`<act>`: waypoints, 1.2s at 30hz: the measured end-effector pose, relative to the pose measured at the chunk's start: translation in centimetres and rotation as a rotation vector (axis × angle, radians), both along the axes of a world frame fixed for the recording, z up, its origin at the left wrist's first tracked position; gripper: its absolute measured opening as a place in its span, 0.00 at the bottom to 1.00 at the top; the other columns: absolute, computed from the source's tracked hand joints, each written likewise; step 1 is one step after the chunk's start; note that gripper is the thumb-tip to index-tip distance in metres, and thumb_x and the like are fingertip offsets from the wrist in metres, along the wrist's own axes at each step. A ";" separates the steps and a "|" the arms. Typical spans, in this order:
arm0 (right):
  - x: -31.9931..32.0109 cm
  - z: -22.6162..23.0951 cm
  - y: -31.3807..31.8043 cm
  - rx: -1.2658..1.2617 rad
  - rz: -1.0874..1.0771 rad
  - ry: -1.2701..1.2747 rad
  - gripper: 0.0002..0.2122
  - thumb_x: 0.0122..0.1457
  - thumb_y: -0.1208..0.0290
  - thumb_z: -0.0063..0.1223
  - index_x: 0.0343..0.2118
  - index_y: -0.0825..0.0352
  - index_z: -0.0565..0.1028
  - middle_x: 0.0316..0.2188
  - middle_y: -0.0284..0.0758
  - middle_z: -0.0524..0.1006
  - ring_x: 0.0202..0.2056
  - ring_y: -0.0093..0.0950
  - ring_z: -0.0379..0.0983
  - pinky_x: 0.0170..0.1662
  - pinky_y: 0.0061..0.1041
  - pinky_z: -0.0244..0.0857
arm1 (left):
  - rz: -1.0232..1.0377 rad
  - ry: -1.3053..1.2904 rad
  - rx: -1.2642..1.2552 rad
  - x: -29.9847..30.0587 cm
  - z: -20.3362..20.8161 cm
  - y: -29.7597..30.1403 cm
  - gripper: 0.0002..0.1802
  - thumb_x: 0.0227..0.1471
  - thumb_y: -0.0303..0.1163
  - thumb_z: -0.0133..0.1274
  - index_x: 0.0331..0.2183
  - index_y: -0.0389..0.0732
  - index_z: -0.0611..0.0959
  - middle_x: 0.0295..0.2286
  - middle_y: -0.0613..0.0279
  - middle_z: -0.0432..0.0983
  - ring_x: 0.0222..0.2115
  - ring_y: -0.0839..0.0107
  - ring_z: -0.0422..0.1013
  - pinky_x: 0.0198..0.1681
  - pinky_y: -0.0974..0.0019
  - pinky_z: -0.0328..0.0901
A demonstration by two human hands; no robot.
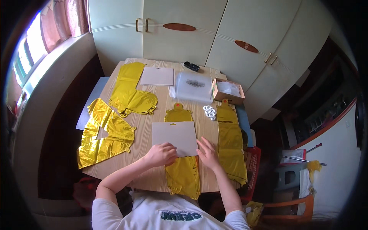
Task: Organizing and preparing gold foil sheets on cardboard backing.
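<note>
A pale card [175,134] with a small hang slot at its top lies across a flat gold foil balloon [182,174] on the table before me. The balloon sticks out above and below the card. On the card's lower left rests my left hand [162,154], its fingers curled in; whatever they may pinch is hidden. My right hand [208,152] lies at the card's right edge with its fingers stretched out and apart, touching the edge.
More flat gold foil balloons lie around: a bent one [130,90], a triangular one [101,134] and a long one [231,142]. Farther back are another pale card [157,76], clear plastic bags [194,87], a cardboard box [229,97], white rolls [209,112] and a black object [191,66].
</note>
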State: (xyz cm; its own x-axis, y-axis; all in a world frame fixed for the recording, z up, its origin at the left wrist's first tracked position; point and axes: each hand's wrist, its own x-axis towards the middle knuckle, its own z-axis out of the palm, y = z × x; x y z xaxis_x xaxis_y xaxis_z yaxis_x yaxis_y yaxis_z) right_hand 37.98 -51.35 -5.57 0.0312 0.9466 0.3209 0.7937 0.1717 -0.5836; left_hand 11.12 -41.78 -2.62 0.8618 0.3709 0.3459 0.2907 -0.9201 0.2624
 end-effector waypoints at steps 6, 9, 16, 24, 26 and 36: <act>0.0 -1.6 1.8 0.048 0.046 -0.044 0.18 0.60 0.63 0.53 0.53 0.56 0.75 0.59 0.43 0.66 0.61 0.43 0.60 0.63 0.41 0.53 | 0.131 0.139 -0.062 -0.3 -0.7 2.9 0.29 0.54 0.48 0.53 0.56 0.51 0.73 0.60 0.56 0.62 0.63 0.53 0.53 0.64 0.42 0.46; -0.2 -1.4 2.1 0.080 0.048 -0.142 0.16 0.59 0.64 0.53 0.50 0.57 0.77 0.58 0.41 0.69 0.59 0.42 0.63 0.62 0.41 0.55 | 0.109 0.173 -0.072 -0.1 -1.6 3.4 0.30 0.55 0.51 0.51 0.58 0.56 0.71 0.61 0.56 0.60 0.64 0.51 0.50 0.64 0.38 0.42; -0.1 -1.5 2.0 0.100 0.036 -0.134 0.16 0.58 0.62 0.54 0.49 0.55 0.78 0.56 0.37 0.71 0.59 0.40 0.64 0.62 0.41 0.54 | 0.069 0.245 -0.037 0.7 -1.6 3.4 0.31 0.54 0.54 0.50 0.59 0.61 0.70 0.62 0.58 0.58 0.65 0.51 0.49 0.64 0.31 0.37; -0.5 -1.3 2.0 -0.003 0.043 -0.219 0.17 0.58 0.58 0.55 0.50 0.53 0.78 0.58 0.35 0.69 0.61 0.37 0.61 0.64 0.43 0.49 | 0.067 0.218 -0.050 1.1 -2.0 3.7 0.30 0.55 0.53 0.50 0.59 0.61 0.71 0.62 0.60 0.59 0.65 0.53 0.50 0.64 0.31 0.38; -0.4 -1.3 2.0 -0.013 0.042 -0.227 0.18 0.58 0.56 0.55 0.50 0.53 0.78 0.59 0.35 0.69 0.62 0.36 0.60 0.64 0.43 0.49 | 0.075 0.207 -0.052 1.2 -2.2 3.7 0.29 0.55 0.53 0.50 0.58 0.61 0.72 0.62 0.61 0.59 0.65 0.54 0.50 0.63 0.31 0.38; -0.6 -1.0 2.1 -0.008 0.033 -0.262 0.18 0.57 0.54 0.57 0.48 0.54 0.79 0.58 0.34 0.70 0.62 0.36 0.60 0.64 0.44 0.49 | 0.077 0.195 -0.058 1.2 -1.6 3.7 0.28 0.55 0.53 0.50 0.57 0.62 0.73 0.61 0.60 0.61 0.64 0.55 0.52 0.64 0.32 0.38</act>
State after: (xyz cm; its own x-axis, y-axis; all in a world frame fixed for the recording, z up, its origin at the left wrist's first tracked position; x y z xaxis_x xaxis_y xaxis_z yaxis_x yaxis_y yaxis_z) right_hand 37.40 -49.26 -6.52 -0.0827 0.9482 0.3068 0.9120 0.1961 -0.3603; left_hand 12.33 -38.11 -4.24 0.8787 0.4526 0.1516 0.4100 -0.8784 0.2457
